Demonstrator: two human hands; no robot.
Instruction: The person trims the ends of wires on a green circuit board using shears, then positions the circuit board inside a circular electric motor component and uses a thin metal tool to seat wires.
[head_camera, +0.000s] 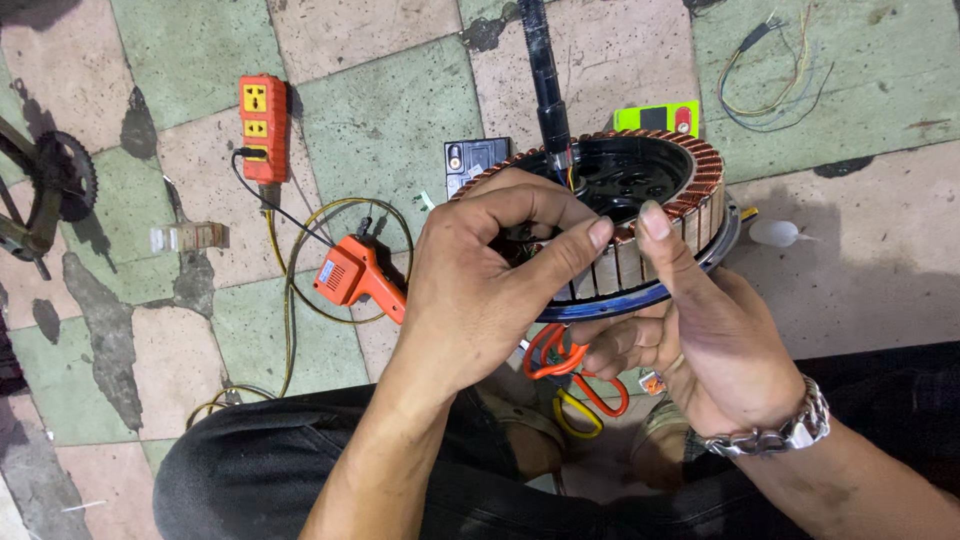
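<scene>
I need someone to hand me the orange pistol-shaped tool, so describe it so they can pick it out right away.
Start at the round copper-wound motor stator under the person's hands and look to its left on the tiled floor. Beside the left hand lies an orange pistol-shaped tool, ringed by a yellow cable. Unlike the flat orange power strip farther up, it has a pistol grip.

stator (668, 215): glossy copper windings, metal | floor (390, 110): worn matt tiles | bracelet (790, 432): shiny metal
</scene>
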